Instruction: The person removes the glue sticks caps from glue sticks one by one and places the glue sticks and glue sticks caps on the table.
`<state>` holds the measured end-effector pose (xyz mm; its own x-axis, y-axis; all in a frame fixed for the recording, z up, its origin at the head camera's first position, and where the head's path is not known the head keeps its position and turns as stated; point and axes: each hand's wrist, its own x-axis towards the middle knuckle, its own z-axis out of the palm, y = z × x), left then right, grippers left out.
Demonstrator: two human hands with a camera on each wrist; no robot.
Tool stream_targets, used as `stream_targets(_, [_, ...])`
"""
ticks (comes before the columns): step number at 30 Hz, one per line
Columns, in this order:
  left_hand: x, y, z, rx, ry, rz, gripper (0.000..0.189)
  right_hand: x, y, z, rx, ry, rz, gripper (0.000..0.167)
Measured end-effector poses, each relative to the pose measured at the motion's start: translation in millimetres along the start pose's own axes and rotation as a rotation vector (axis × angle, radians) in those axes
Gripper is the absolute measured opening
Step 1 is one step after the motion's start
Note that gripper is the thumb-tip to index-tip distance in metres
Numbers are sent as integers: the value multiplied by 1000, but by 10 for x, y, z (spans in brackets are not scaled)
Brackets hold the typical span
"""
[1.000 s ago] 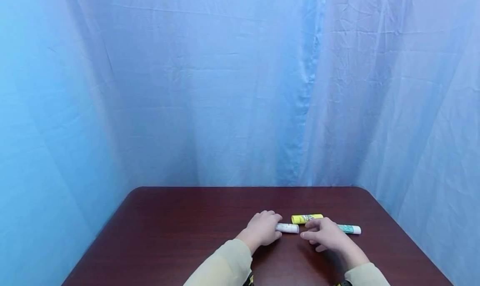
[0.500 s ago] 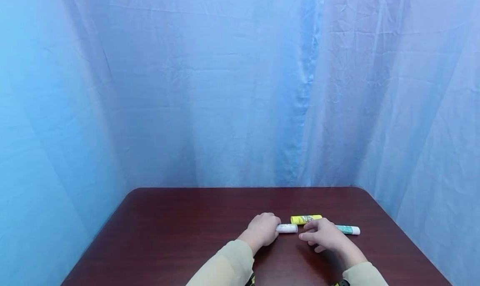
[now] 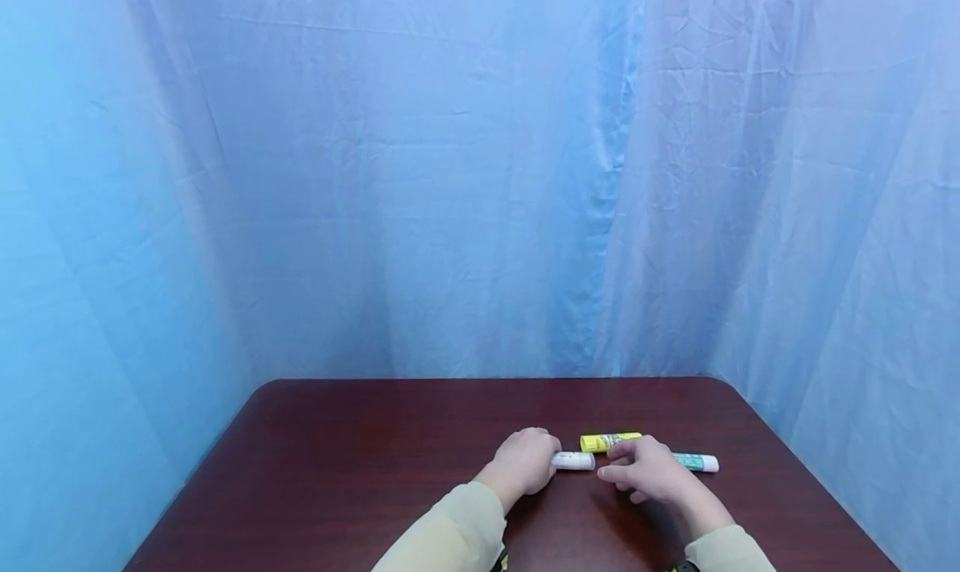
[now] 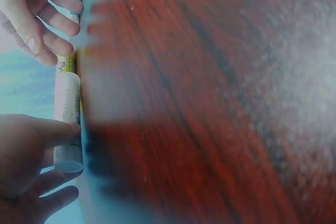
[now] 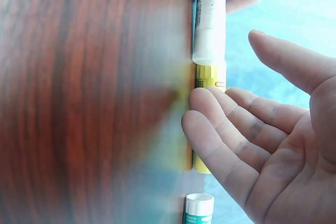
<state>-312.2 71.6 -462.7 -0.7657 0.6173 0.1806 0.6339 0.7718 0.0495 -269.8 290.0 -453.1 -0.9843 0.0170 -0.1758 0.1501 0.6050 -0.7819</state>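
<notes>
A big blue curtain [image 3: 480, 180] hangs behind a dark red table [image 3: 360, 447]. The right hand [image 3: 648, 469] is loosely open and has nothing in it. The left hand [image 3: 525, 462] pinches one end of a white tube [image 3: 575, 462], which lies sideways between the hands. A yellow tube [image 3: 596, 444] and a green-and-white tube [image 3: 697, 462] lie near the right hand, partly hidden.

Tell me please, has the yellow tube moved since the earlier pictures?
No: judged against the table in the head view, the yellow tube shows no visible shift in any direction.
</notes>
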Motion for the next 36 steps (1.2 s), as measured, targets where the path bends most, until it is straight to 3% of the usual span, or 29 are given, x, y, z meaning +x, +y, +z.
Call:
stream_targets(9, [-26,-75,-89,-23,48,19,7,-10,-45,-29,-7,54,-60,51])
stream_targets(16, [-76,-155,-263,-94,81,25,16,-9,-86,-89,-21,98,-191,49])
stream_targets(23, [-185,-210,-437,-137,132,48,19,-37,-162,-120,24,130,-217,49])
stream_targets(36, [-426,-387,-657,-208,238,100,24,-153,-457,-105,56,106,-284,48])
